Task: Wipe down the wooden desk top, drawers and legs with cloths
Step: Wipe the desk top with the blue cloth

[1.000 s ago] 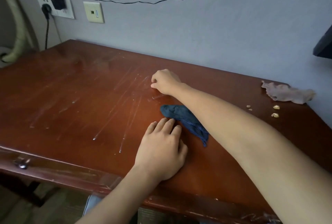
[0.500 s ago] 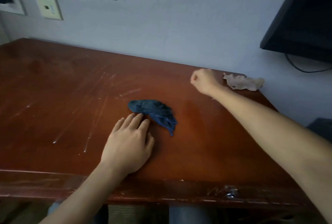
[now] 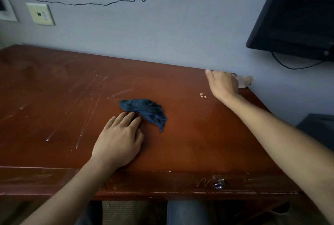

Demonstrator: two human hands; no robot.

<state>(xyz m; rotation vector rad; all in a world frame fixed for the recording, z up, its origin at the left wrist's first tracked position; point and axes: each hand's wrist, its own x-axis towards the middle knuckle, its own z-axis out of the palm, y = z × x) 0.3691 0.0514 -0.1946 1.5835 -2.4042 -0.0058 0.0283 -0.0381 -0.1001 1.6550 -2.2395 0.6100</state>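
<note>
Reddish-brown wooden worktop [image 3: 189,143] fills the view, glossy, streaked with pale scratches and smears across its left half, back edge against the wall. Dark blue cloth [image 3: 144,112] lies crumpled near the middle, a loose tail trailing toward the front right. Pale pinkish cloth [image 3: 244,81] sits bunched at the far right corner, against the wall, partly hidden. Along the front edge runs a scuffed drawer front [image 3: 162,183] with a small metal knob [image 3: 219,184].
</note>
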